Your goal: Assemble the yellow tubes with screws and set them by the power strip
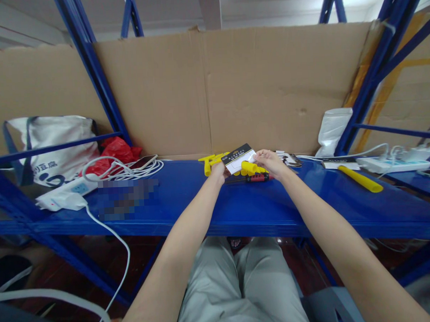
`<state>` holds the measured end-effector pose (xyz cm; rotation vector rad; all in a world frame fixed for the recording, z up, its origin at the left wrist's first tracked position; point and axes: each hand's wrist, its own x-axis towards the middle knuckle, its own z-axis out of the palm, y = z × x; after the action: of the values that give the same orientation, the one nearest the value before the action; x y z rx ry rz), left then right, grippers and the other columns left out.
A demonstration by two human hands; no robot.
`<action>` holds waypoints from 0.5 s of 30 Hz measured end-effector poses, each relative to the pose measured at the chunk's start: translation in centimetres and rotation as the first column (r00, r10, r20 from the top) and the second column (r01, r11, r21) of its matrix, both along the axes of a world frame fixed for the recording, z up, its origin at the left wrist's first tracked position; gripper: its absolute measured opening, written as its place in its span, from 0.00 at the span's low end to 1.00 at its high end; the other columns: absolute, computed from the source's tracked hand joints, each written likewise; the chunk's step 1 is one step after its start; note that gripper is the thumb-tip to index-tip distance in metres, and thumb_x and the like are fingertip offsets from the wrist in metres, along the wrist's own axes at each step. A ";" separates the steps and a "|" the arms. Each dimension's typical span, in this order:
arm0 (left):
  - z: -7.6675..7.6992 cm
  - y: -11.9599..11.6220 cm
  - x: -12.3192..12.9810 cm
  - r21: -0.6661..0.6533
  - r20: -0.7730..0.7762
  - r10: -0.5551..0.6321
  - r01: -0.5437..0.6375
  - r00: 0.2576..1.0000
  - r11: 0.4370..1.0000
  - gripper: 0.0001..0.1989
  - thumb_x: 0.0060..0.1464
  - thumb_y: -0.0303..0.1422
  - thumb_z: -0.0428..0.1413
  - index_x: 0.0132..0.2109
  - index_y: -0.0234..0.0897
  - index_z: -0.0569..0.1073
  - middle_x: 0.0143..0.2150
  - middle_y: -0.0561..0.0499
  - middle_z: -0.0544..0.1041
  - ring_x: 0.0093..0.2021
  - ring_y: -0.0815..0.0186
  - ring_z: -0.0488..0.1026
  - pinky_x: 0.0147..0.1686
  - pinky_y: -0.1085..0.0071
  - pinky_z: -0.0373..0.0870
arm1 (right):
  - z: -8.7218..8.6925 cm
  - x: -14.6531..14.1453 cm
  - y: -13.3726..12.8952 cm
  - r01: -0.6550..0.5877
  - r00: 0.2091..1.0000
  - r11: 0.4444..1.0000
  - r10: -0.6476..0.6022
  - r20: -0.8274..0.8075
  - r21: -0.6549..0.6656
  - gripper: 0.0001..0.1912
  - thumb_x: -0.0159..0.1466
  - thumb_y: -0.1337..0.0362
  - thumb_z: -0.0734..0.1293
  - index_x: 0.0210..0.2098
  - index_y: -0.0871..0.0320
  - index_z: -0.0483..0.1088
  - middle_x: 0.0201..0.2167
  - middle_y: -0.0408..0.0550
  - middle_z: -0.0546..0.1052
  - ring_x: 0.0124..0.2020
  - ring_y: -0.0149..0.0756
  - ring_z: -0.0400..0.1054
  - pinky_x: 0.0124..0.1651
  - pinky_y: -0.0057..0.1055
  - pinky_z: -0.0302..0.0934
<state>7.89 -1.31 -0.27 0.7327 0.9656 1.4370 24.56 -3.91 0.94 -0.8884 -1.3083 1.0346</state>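
Observation:
A black and white printed card [239,158] is held tilted above the blue shelf. My left hand [219,171] is closed on its left edge, and my right hand [267,160] pinches it near the right corner. Several yellow plastic parts [208,165] lie behind and around the card, partly hidden by it. One yellow cylindrical piece [249,167] shows just below the card, by my right fingers. A red and black tool handle [258,177] lies on the shelf beneath my hands.
Left stand a white power strip [79,187], coiled white cables [140,170], a red plastic bag [117,153] and a cloth bag [57,144]. To the right are a yellow tube [360,179], another power strip [389,164] and a white pouch [333,129]. Cardboard [250,83] walls the back.

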 end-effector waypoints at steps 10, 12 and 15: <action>0.0 -0.9 0.4 0.072 -0.212 -0.098 0.115 0.972 0.991 0.06 0.44 0.32 0.62 0.30 0.39 0.72 0.25 0.49 0.76 0.28 0.66 0.74 0.25 0.73 0.65 | -0.1 -0.1 0.1 0.005 1.000 1.000 -0.005 -0.003 -0.027 0.10 0.57 0.70 0.68 0.26 0.58 0.61 0.20 0.40 0.75 0.21 0.27 0.71 0.32 0.25 0.68; 0.3 -1.3 0.5 0.073 -0.277 -0.101 0.126 0.956 0.989 0.06 0.46 0.32 0.61 0.28 0.38 0.71 0.23 0.50 0.74 0.27 0.65 0.72 0.24 0.73 0.64 | -0.1 -0.1 0.1 -0.001 1.000 1.000 0.001 0.000 -0.018 0.10 0.57 0.69 0.69 0.26 0.57 0.61 0.20 0.40 0.74 0.21 0.26 0.71 0.33 0.25 0.68; 0.6 -1.9 0.5 0.048 -0.377 -0.101 0.129 0.921 0.991 0.06 0.47 0.30 0.60 0.26 0.38 0.70 0.22 0.50 0.73 0.28 0.65 0.71 0.26 0.71 0.63 | -0.2 -0.1 0.2 0.000 1.000 1.000 0.000 -0.010 -0.003 0.10 0.57 0.69 0.69 0.26 0.57 0.61 0.20 0.39 0.74 0.21 0.27 0.71 0.34 0.26 0.68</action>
<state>8.37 -3.24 0.35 1.1277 1.1438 1.2565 24.46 -3.69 0.73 -0.8845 -1.2991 1.0399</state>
